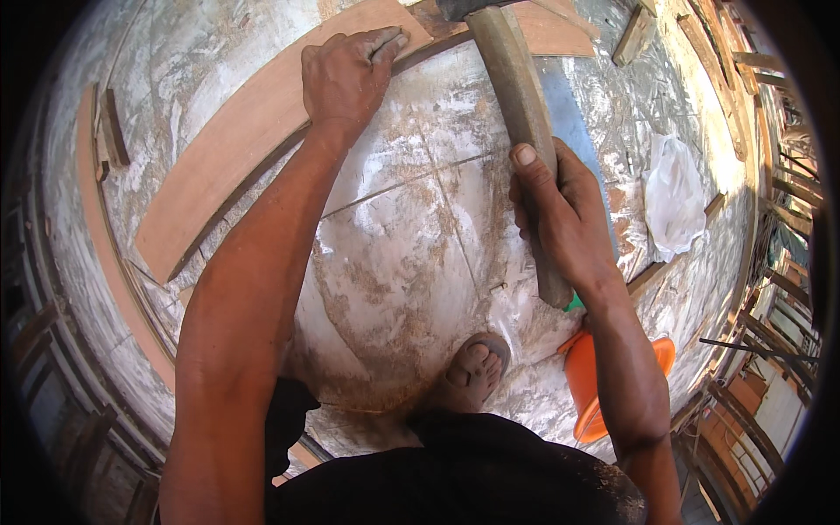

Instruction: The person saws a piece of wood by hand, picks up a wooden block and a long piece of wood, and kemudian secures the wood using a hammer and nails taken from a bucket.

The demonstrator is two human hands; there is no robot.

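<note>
My right hand [564,206] is wrapped around the thick wooden handle of a hammer [507,79]. Its dark head is at the top edge of the view, partly cut off, over the joint between the wooden pieces. My left hand [346,79] lies on a long curved plywood strip [219,166], thumb and fingers pressed together near its inner edge. Whether a small thing sits between those fingertips cannot be made out. A second plywood piece [551,31] continues the curve beyond the hammer, with darker wood [433,19] at the joint.
A blue flat sheet or blade [573,122] lies right of the hammer. Farther right is a crumpled clear plastic bag [674,197]. An orange plastic container [584,385] stands by my right forearm. Another curved strip [101,219] lies at left; wood scraps [634,35] line the right.
</note>
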